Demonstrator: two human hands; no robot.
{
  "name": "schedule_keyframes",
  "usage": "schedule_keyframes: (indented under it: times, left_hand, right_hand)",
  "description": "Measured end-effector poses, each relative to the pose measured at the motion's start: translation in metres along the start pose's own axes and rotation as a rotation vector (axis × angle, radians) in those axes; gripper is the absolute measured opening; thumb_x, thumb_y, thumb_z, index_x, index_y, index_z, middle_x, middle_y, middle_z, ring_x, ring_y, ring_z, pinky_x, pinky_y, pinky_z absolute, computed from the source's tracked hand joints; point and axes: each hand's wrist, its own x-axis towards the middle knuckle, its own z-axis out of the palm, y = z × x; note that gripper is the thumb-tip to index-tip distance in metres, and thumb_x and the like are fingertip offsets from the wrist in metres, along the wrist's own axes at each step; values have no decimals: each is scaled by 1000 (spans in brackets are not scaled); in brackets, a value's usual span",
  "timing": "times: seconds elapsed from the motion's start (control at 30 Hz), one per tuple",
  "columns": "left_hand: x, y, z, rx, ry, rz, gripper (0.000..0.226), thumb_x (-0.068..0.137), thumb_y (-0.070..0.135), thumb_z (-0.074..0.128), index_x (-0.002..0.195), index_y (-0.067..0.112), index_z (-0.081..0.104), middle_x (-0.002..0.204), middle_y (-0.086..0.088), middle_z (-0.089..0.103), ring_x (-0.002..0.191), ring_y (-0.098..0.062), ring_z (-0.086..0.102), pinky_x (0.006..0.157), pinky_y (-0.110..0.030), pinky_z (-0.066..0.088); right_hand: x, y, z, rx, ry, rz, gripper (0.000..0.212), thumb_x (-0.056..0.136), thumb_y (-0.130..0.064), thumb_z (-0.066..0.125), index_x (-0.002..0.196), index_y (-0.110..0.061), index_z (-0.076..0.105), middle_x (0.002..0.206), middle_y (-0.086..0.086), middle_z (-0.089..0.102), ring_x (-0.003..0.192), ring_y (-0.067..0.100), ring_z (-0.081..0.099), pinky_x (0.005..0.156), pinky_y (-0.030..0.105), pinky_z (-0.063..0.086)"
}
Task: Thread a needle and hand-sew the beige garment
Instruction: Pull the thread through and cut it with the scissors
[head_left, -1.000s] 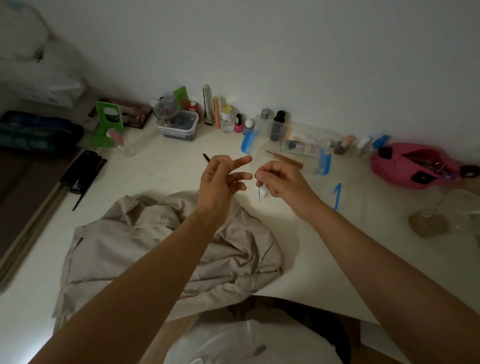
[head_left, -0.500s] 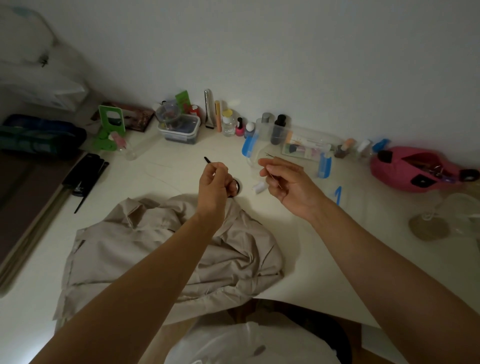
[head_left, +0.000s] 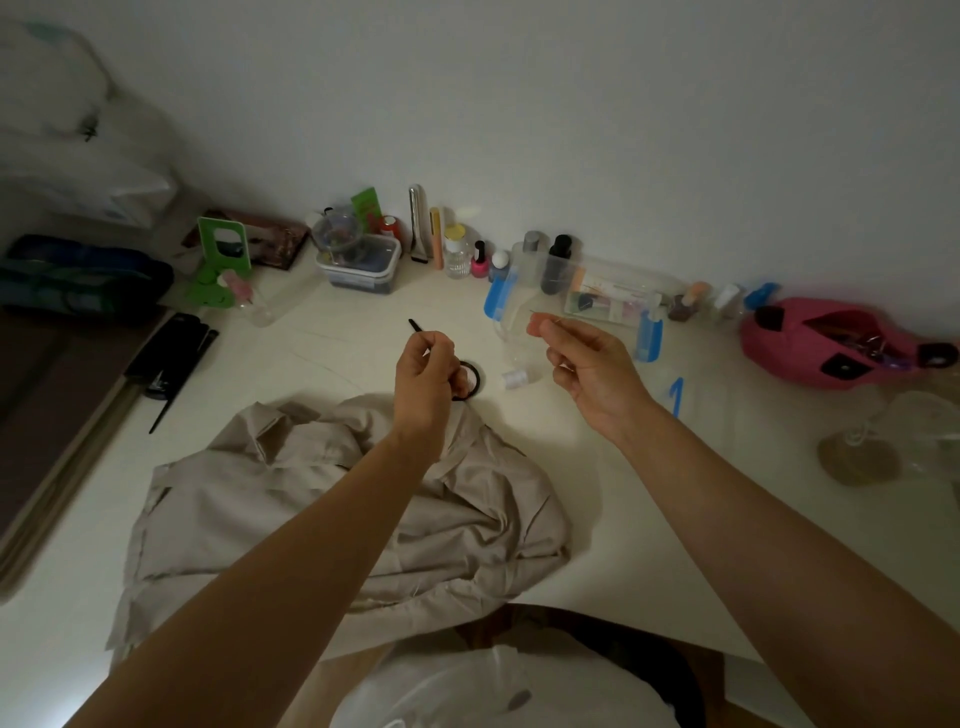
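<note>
garment (head_left: 363, 519) crumpled on surface (head_left: 623, 499) under your L forearm | L grip (head_left: 427, 376) over its far edge, curled, thumb-finger pinched, contents unclear | R grip (head_left: 587, 364) beside, off garment, pinching needle (head_left: 536, 312)

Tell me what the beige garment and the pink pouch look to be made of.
Beige garment: woven cloth, matte, judging by its soft creases and folded seams. Pink pouch: probably soft fabric, matte, with a slumped shape; too blurred to be sure.

Home dressing table (head_left: 322, 358) crowded with nail-polish bottles (head_left: 480, 260).
</note>
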Motion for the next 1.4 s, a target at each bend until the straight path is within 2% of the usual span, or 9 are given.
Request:
schedule_keyframes:
  times: [0.13, 0.3, 0.4, 0.47, 0.7, 0.9, 1.07, 1.23, 1.4]
  left_hand:
    - [6, -3, -4, 104, 46, 49, 19, 99, 11, 44, 80, 13, 48, 55, 4, 44, 53, -11, 43, 59, -29, 41]
    - [13, 8, -4, 140, 121, 60, 23, 98, 9, 43, 75, 12, 45, 54, 3, 48, 78, -21, 69, 88, -34, 52]
    - [15, 16, -2, -138, 140, -61, 25, 96, 7, 41, 72, 13, 41, 49, 1, 33, 49, -14, 45, 60, -27, 53]
    - [16, 16, -3, -143, 68, -81, 30, 96, 7, 42, 68, 16, 36, 52, 3, 28, 48, -10, 25, 44, -20, 34]
    - [31, -2, -31, 596, 88, -6, 13, 96, 14, 47, 99, 7, 58, 81, -5, 57, 70, -19, 50, 58, -27, 40]
    - [41, 6, -37, 856, -86, -111, 19, 96, 18, 53, 109, 7, 60, 105, -15, 64, 78, -20, 56, 53, -22, 41]
    - [44, 12, -23, 1214, -156, -30, 35, 91, 26, 61, 125, 20, 56, 125, -13, 54, 114, -28, 50, 98, -38, 43]
    - [27, 31, 6, 800, -92, 502, 26, 93, 11, 54, 117, 19, 62, 122, -1, 59, 114, -17, 51, 97, -29, 41]
    - [14, 45, 33, 515, -563, 178, 27, 98, 6, 49, 123, 7, 60, 102, -5, 67, 90, -16, 64, 85, -23, 49]
  right_hand:
    - [3, -1, -1, -96, 63, -13, 10, 89, -21, 69, 93, -22, 78, 99, 8, 58, 66, 6, 38, 51, 14, 32]
    - [3, -7, 2, -161, 100, -22, 15, 96, -18, 59, 98, -15, 73, 101, 1, 69, 65, 5, 44, 49, 12, 34]
    - [4, -10, 2, -190, 138, -28, 15, 98, -16, 56, 94, -14, 71, 96, 1, 71, 62, 5, 45, 49, 12, 35]
    - [4, -14, 2, -207, 149, -61, 16, 99, -17, 54, 94, -14, 69, 96, 1, 73, 61, 4, 46, 50, 13, 36]
    - [7, -36, 7, -185, 223, -167, 16, 101, -19, 52, 99, -12, 66, 86, -1, 73, 60, 5, 55, 78, 30, 52]
    - [6, -47, 16, -315, 148, -197, 18, 101, -14, 53, 103, -3, 67, 80, 3, 72, 68, 8, 69, 83, 31, 55]
    - [6, -54, 23, -368, 103, -210, 17, 100, -10, 53, 90, -11, 67, 80, 7, 71, 65, 10, 70, 65, 15, 51]
    - [5, -53, 20, -402, 82, -194, 15, 100, -11, 53, 96, -8, 67, 82, 7, 72, 66, 11, 70, 64, 12, 50]
    - [1, -56, 21, -417, 66, -195, 15, 100, -12, 53, 100, -7, 67, 85, 6, 73, 68, 9, 71, 62, 10, 49]
